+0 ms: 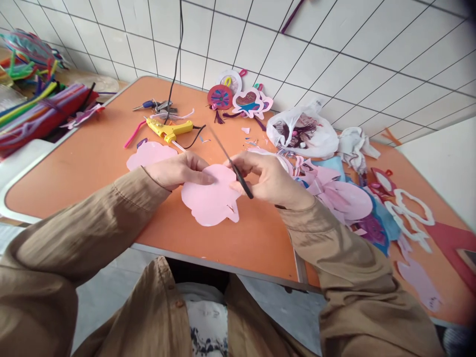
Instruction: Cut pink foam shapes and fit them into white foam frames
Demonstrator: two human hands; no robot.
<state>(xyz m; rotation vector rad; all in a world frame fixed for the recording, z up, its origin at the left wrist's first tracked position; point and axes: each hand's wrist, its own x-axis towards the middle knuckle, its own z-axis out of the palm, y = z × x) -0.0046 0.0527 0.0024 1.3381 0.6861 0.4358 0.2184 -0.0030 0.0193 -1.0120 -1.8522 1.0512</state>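
A pink paper cutout with a scalloped edge is held above the orange table. My left hand pinches its upper left part between thumb and fingers. In my right hand are scissors with black handles, seen nearly edge-on. Their thin blade points up and away to the left, clear of the paper's middle. My right fingertips are at the paper's right edge. A narrow partly cut flap sticks out at its lower right. Another pink scalloped cutout lies beyond my left wrist.
A yellow glue gun with a black cord lies behind my left hand, beside keys. Decorated paper pieces rest against the tiled wall. At right are a white plastic bag and pink scraps. Colourful pipe cleaners lie far left.
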